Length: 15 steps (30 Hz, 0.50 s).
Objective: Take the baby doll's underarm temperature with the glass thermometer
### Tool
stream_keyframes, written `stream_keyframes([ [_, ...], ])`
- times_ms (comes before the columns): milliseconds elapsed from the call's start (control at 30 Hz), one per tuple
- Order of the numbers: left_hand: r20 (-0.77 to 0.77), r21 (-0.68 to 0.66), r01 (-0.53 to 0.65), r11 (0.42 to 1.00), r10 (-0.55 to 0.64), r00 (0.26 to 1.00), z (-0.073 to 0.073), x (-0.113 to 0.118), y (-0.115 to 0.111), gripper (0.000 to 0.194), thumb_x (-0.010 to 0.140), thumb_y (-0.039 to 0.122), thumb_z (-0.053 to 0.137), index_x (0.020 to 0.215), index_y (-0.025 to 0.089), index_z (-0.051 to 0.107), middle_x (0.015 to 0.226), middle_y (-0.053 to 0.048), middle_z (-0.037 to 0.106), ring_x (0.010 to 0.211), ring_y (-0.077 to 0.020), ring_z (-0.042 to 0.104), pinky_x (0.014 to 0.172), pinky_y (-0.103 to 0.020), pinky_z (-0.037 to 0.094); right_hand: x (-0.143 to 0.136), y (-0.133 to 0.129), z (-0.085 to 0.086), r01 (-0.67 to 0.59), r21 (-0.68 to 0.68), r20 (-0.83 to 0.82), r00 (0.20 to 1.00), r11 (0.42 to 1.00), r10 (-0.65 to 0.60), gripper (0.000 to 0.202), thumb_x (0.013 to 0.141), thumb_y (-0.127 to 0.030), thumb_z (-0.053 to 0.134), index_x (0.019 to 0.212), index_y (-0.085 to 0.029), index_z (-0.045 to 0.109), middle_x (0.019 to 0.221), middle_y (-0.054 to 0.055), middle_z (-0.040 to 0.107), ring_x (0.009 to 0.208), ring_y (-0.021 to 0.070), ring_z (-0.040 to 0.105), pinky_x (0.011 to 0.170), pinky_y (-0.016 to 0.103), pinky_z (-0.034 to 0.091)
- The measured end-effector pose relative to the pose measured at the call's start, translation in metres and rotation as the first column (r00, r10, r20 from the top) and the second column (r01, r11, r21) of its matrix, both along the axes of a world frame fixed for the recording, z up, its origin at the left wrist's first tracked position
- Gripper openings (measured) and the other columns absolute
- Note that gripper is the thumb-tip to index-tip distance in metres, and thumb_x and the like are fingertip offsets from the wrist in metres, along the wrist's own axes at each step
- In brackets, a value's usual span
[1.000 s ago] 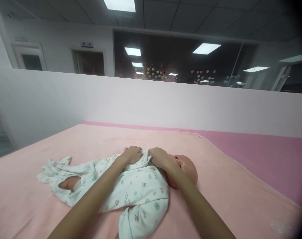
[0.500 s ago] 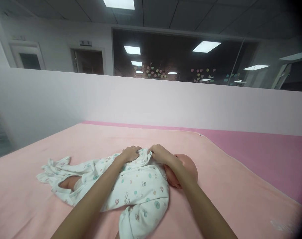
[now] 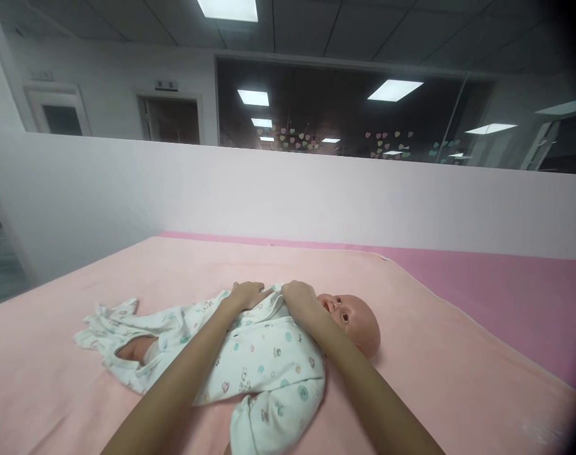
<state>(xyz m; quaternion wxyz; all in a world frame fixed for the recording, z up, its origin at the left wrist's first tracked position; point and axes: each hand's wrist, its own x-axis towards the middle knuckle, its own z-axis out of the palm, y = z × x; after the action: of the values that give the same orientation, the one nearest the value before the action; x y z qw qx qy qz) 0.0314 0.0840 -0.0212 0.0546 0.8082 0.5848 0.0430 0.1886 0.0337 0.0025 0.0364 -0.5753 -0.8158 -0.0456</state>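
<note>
A baby doll lies on its back, its bare head (image 3: 358,319) to the right and its face partly behind my right wrist. It wears a white printed baby romper (image 3: 269,354), with a near sleeve bent toward me. My left hand (image 3: 248,296) is closed over the romper's far edge at the chest, thumb on the cloth and other fingertips hidden. Close beside it, my right hand (image 3: 300,300) is curled round the front cloth near the neck. Between the hands the fabric is bunched. A bare leg part (image 3: 136,349) shows through an opening in the romper.
A peach sheet (image 3: 439,373) covers the padded surface under the doll, with a pink mat (image 3: 496,284) showing at the right. A low white wall (image 3: 288,196) runs along the back. Behind it are a window with heart stickers and a doorway.
My right hand has turned and come slightly down along the collar cloth. The doll's face now shows more, turned upward. My left hand stays at the chest, its thumb stretched farther over the cloth.
</note>
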Motion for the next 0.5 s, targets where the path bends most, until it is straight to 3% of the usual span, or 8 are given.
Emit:
stream_keyframes([
  [100,0.019,0.006,0.011,1.0,-0.011,1.0,0.001,0.001,-0.002,0.053,0.082,0.055,0.023,0.084,0.017,0.061,0.09,-0.013,0.066,0.081,-0.0272,0.06,0.068,-0.035,0.041,0.001,-0.002,0.003,0.006,0.009,0.012,1.0,1.0,-0.006,0.024,0.074,-0.004,0.05,0.092,-0.014,0.063,0.087,0.014,0.065,0.086,0.0201,0.062,0.066,0.024,0.043],
  [200,0.035,0.027,0.057,0.998,-0.058,0.998,0.003,0.002,-0.005,0.048,0.083,0.048,0.027,0.082,0.015,0.062,0.095,-0.015,0.064,0.084,-0.027,0.059,0.069,-0.034,0.042,0.004,-0.005,0.009,0.005,0.025,0.02,1.0,1.0,-0.006,0.026,0.074,-0.003,0.046,0.091,-0.013,0.063,0.088,0.014,0.065,0.085,0.0208,0.062,0.064,0.025,0.042],
  [333,0.072,0.019,0.198,0.98,-0.199,0.977,0.008,0.003,-0.009,0.03,0.08,0.037,0.039,0.088,0.02,0.063,0.111,-0.007,0.06,0.095,-0.0224,0.055,0.079,-0.028,0.04,0.011,-0.007,0.016,-0.009,0.046,0.031,0.999,0.999,0.008,0.024,0.074,-0.003,0.045,0.087,-0.014,0.063,0.086,0.014,0.065,0.083,0.0202,0.061,0.065,0.025,0.04],
  [500,0.138,-0.063,0.409,0.91,-0.398,0.907,0.01,0.004,-0.011,0.031,0.08,0.035,0.041,0.106,0.027,0.056,0.107,-0.001,0.063,0.096,-0.0219,0.054,0.081,-0.029,0.04,0.02,-0.002,0.019,-0.011,0.072,0.033,0.999,0.997,0.008,0.024,0.072,-0.002,0.047,0.083,-0.016,0.062,0.086,0.009,0.066,0.082,0.0187,0.06,0.07,0.027,0.036],
])
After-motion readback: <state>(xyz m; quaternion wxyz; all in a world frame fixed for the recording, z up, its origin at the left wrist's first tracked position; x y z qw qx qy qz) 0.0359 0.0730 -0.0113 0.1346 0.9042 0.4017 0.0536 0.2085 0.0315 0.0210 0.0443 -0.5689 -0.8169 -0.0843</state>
